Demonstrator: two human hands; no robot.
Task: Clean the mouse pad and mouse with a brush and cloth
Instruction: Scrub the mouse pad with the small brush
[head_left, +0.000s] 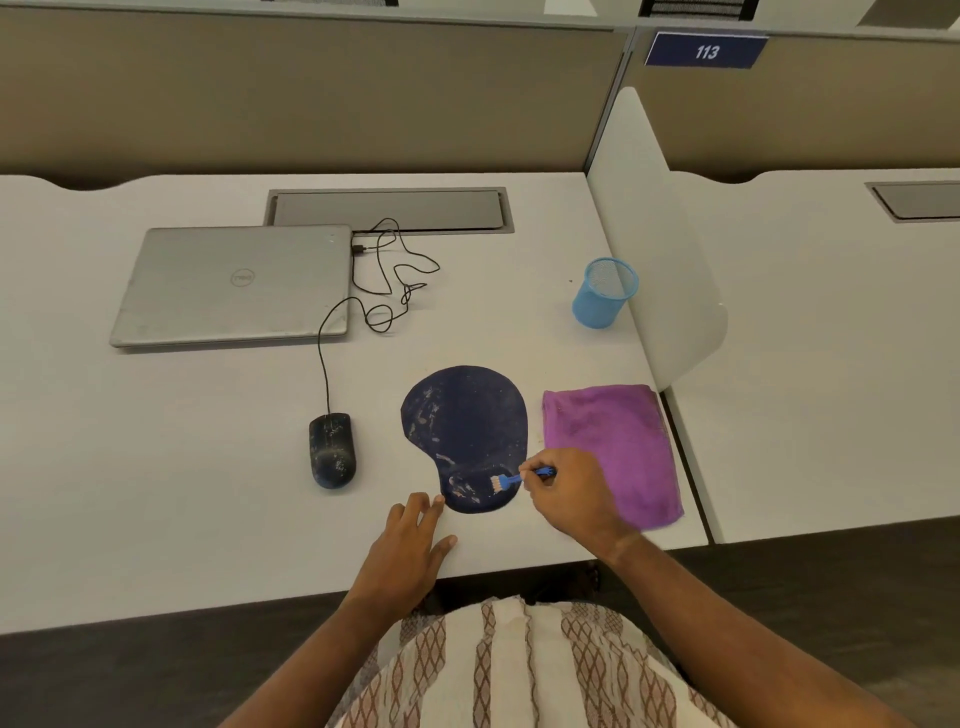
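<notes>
A dark blue mouse pad (464, 421) speckled with pale dust lies on the white desk (208, 483). My right hand (569, 493) grips a small blue brush (511, 479) whose white bristles rest on the pad's near right part. My left hand (408, 545) lies flat on the desk, fingertips touching the pad's near left edge. A dusty black wired mouse (332, 449) sits left of the pad. Right of the pad lies a folded purple cloth (618, 441), partly under my right hand.
A closed silver laptop (236, 283) lies at the back left, with the mouse's tangled cable (387, 280) beside it. A blue mesh cup (604, 292) stands at the back right next to a white divider panel (654, 249). The desk's front edge runs just below my hands.
</notes>
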